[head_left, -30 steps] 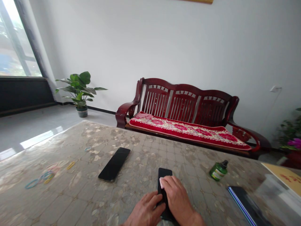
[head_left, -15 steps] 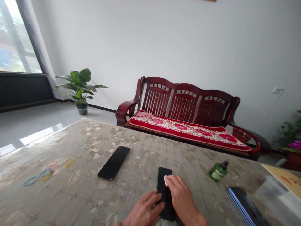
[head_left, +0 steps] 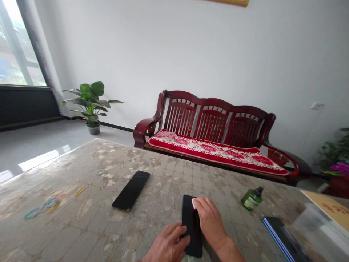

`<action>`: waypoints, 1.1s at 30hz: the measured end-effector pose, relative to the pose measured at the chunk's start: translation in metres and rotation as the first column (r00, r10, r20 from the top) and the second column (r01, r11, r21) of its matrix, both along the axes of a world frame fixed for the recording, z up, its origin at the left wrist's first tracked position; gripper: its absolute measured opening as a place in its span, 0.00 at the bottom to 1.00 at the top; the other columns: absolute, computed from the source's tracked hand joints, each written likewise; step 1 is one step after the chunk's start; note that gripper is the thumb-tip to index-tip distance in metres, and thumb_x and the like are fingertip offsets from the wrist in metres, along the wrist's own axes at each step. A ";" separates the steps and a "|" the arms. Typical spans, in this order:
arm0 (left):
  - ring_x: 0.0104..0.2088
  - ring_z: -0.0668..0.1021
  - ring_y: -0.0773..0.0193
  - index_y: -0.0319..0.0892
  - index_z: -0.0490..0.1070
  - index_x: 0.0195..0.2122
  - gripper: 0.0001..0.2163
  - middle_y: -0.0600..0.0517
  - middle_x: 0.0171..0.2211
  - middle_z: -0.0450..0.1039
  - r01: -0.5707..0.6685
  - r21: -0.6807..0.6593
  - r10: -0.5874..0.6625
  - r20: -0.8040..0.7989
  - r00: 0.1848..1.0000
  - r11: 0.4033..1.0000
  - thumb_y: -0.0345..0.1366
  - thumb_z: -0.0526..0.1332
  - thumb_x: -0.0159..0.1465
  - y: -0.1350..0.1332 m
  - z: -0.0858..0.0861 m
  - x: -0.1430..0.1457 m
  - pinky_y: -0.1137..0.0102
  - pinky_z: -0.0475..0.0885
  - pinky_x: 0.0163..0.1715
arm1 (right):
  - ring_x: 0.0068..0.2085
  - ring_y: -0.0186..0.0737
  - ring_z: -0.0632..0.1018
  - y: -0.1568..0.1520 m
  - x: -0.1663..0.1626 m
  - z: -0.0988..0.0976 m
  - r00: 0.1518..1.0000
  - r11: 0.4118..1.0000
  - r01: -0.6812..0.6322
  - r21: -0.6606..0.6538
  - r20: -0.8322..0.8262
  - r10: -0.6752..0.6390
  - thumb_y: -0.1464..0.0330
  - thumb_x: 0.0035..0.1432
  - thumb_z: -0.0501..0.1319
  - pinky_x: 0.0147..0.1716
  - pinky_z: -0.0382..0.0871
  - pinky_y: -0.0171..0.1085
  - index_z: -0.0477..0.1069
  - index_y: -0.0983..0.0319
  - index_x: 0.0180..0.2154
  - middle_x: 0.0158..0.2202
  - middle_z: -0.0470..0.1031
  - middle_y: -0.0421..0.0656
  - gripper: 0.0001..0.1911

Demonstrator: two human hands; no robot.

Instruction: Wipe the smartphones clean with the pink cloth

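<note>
A black phone [head_left: 190,222] lies flat on the patterned table [head_left: 81,218] near the front edge. My left hand [head_left: 167,246] rests at the phone's left side, its thumb on the phone's edge, fingers curled. My right hand [head_left: 209,219] lies over the phone's right side with fingers together, pressing a small pale wipe [head_left: 193,203] onto the screen near its far end. A second black phone [head_left: 131,189] lies to the left, apart from both hands.
A small green bottle [head_left: 252,199] stands at the right. A dark device [head_left: 283,240] lies at the table's right front. Coloured rubber bands [head_left: 45,206] lie at the left. A red wooden bench [head_left: 215,140] and a potted plant [head_left: 91,103] stand beyond.
My right hand with the wipe has slid across the phone from its left side toward its right edge. The left hand has stayed at the phone's left side.
</note>
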State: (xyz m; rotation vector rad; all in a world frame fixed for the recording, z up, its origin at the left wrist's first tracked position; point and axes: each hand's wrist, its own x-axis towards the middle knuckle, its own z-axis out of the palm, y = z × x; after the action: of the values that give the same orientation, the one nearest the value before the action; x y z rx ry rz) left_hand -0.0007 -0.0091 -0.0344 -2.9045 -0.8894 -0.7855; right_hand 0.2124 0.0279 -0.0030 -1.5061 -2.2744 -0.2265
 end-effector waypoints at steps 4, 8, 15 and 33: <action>0.52 0.77 0.54 0.46 0.68 0.49 0.14 0.50 0.49 0.76 0.003 0.025 -0.004 0.025 1.000 1.000 0.36 0.64 0.63 0.001 -0.002 0.000 0.65 0.75 0.51 | 0.43 0.41 0.74 -0.012 0.005 -0.004 0.999 0.999 -0.047 0.019 -0.003 0.047 0.83 0.59 0.54 0.47 0.67 0.39 0.71 0.59 0.50 0.44 0.76 0.42 0.21; 0.52 0.77 0.54 0.46 0.68 0.50 0.15 0.50 0.50 0.76 0.005 0.008 -0.005 0.021 1.000 1.000 0.35 0.65 0.62 0.000 0.000 0.000 0.65 0.74 0.52 | 0.44 0.41 0.74 0.005 0.000 0.006 1.000 1.000 0.015 -0.023 -0.007 -0.016 0.83 0.60 0.53 0.47 0.67 0.39 0.73 0.59 0.47 0.43 0.76 0.43 0.20; 0.53 0.76 0.51 0.44 0.68 0.50 0.21 0.49 0.51 0.75 0.012 -0.059 -0.016 -0.062 0.998 0.998 0.26 0.65 0.55 0.001 0.004 0.000 0.62 0.74 0.52 | 0.44 0.43 0.74 -0.013 -0.003 -0.001 1.000 1.000 0.004 -0.025 0.012 -0.003 0.83 0.59 0.54 0.47 0.67 0.40 0.72 0.61 0.50 0.43 0.75 0.44 0.21; 0.57 0.73 0.52 0.44 0.70 0.52 0.20 0.47 0.55 0.73 -0.031 -0.277 0.017 -0.055 0.998 0.960 0.23 0.61 0.59 -0.003 0.030 0.001 0.61 0.70 0.57 | 0.45 0.42 0.73 -0.032 -0.005 0.002 1.000 0.997 -0.024 -0.079 0.000 0.024 0.82 0.60 0.52 0.48 0.66 0.39 0.70 0.59 0.52 0.44 0.75 0.43 0.23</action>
State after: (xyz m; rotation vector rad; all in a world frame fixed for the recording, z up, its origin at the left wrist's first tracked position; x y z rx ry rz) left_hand 0.0002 -0.0122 -0.0041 -3.1269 -1.1114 -0.6254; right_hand 0.2071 -0.0037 -0.0010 -1.5170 -2.3261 -0.1323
